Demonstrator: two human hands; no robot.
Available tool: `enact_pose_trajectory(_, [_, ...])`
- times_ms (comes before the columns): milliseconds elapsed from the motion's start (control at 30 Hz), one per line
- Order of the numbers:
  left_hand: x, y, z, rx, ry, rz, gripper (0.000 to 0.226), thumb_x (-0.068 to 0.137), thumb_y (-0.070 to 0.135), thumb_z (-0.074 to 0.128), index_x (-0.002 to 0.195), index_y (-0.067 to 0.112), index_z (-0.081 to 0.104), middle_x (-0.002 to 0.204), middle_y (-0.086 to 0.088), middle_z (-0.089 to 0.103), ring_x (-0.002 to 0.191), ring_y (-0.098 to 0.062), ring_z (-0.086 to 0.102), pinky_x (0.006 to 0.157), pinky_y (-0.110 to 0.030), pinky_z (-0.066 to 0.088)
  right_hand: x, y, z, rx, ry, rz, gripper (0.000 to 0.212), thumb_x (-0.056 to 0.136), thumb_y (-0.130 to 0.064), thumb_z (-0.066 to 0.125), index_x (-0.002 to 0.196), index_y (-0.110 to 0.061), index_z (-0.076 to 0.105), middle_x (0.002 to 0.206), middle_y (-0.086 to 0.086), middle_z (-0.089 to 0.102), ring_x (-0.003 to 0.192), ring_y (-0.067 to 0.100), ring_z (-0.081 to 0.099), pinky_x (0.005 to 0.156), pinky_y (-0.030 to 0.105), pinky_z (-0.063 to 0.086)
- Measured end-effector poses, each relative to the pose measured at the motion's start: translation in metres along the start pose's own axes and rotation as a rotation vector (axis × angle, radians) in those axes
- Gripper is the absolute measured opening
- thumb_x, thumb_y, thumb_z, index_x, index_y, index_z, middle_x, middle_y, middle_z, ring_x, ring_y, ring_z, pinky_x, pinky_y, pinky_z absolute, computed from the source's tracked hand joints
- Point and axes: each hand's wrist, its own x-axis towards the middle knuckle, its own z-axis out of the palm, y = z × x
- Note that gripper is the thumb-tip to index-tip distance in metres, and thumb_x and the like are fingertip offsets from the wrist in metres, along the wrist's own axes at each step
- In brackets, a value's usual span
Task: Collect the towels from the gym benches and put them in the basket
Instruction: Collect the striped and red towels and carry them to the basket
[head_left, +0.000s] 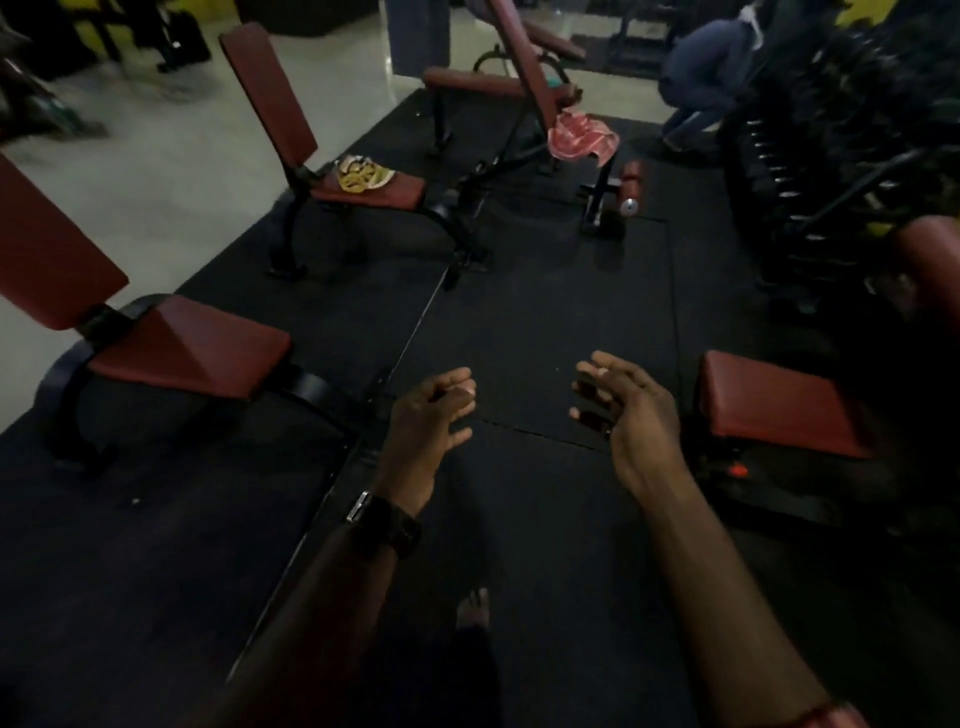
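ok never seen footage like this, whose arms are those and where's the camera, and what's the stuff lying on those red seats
The camera sits on a person's head, looking forward and down, so the two arms belong to the wearer. The left hand, with a dark watch on its wrist, and the right hand are both open and hold nothing. This is a gym with red padded benches on black floor mats. A yellow and white towel lies on the seat of the second bench on the left. A red striped towel hangs off the inclined bench farther back. The nearest left bench carries no towel. No basket is in view.
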Motion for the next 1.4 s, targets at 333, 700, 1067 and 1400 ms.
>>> enact_pose_trajectory(333, [0.294, 0.075, 0.009, -0.056, 0.151, 0.038, 0.022, 0.096, 0.014, 0.056, 0.113, 0.023, 0.064, 0.124, -0.004, 0.067, 0.117, -0.022, 0.062, 0.092, -0.041, 0.05, 0.292, -0.029, 0.099, -0.047, -0.123, 0.022, 0.038, 0.092, -0.013, 0.059, 0.129, -0.018, 0.058, 0.108, -0.001, 0.075, 0.107, 0.021, 0.067, 0.073, 0.037, 0.056])
enact_pose_trajectory(700, [0.571, 0.126, 0.021, -0.061, 0.217, 0.025, 0.024, 0.094, 0.009, 0.057, 0.105, 0.027, 0.067, 0.109, 0.003, 0.069, 0.1, -0.014, 0.063, 0.077, -0.032, 0.052, 0.571, -0.049, 0.193, -0.039, -0.138, 0.086, 0.034, 0.093, -0.012, 0.056, 0.127, -0.017, 0.058, 0.108, 0.004, 0.075, 0.104, 0.024, 0.067, 0.075, 0.04, 0.056])
enact_pose_trajectory(1067, [0.883, 0.196, -0.011, -0.026, 0.341, 0.012, 0.023, 0.093, 0.011, 0.059, 0.1, 0.031, 0.066, 0.107, 0.006, 0.068, 0.097, -0.013, 0.062, 0.078, -0.033, 0.05, 0.874, -0.068, 0.36, -0.078, -0.24, 0.172, 0.036, 0.094, -0.008, 0.053, 0.13, -0.008, 0.055, 0.119, 0.014, 0.067, 0.099, 0.025, 0.064, 0.077, 0.041, 0.053])
enact_pose_trajectory(1400, [1.138, 0.235, -0.082, -0.016, 0.474, -0.058, 0.029, 0.093, 0.016, 0.061, 0.121, 0.021, 0.063, 0.118, -0.002, 0.064, 0.106, -0.015, 0.061, 0.079, -0.032, 0.051, 1.076, -0.064, 0.467, -0.113, -0.234, 0.204, 0.024, 0.094, -0.008, 0.051, 0.111, -0.021, 0.063, 0.122, 0.013, 0.066, 0.109, 0.03, 0.061, 0.087, 0.047, 0.051])
